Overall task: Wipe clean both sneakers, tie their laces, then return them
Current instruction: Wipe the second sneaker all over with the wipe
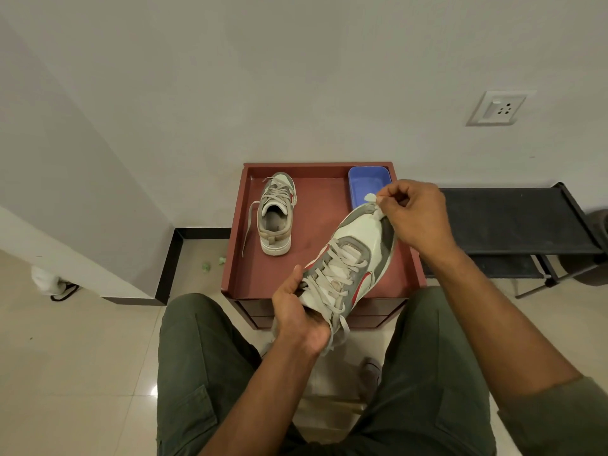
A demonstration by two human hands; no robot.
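Held sneaker (342,258) over the red table's (325,232) near edge: your left hand (296,317) clamps its light, stiff heel, your right hand (411,215) pinches a soft wipe (373,205) on the toe; other sneaker (275,215) sits far-left, laces loose.

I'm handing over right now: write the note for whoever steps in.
Left hand grips the heel end of the held sneaker.
Right hand pinches a small white wipe at its toe.
Second sneaker stands on the red table, laces loose; blue tray at the back corner.
Done: nothing confirmed; wiping under way.
Left: finish wiping, clean the other, tie both, return them.
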